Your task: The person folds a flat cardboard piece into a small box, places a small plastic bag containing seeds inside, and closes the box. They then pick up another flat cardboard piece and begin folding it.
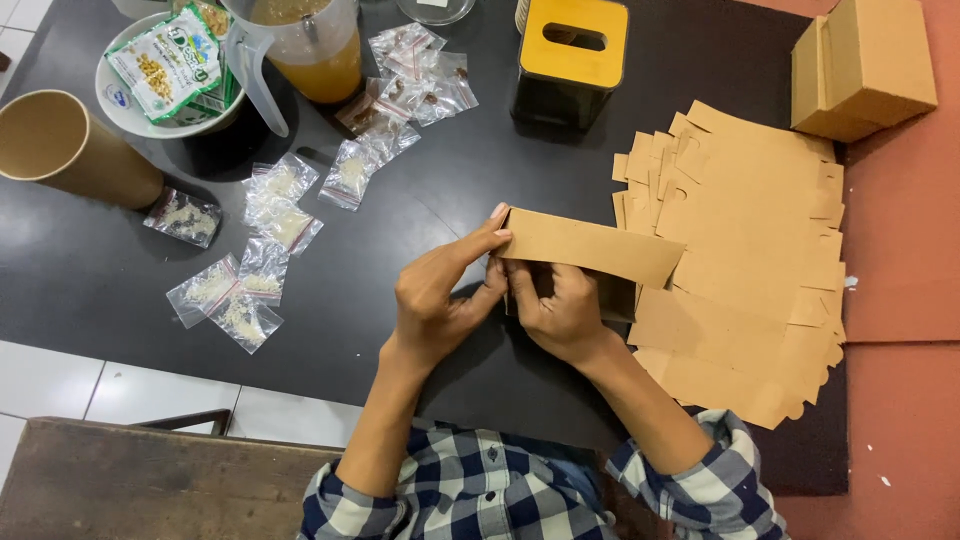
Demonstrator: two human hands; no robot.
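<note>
Folding a kraft cardboard box blank (590, 250) over the black table (90, 270), left hand (440, 300) and right hand (560, 310) both pinching it | stack of flat blanks (750, 300) just right | small zip bags (250, 260) scattered left | yellow-topped black box (572, 60) behind

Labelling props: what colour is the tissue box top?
Yellow top on a dark box body, with a dark oval slot; head view shows it.

Left hand (435, 300) and right hand (560, 310) meet, fingers curled in a pinching grip.
</note>
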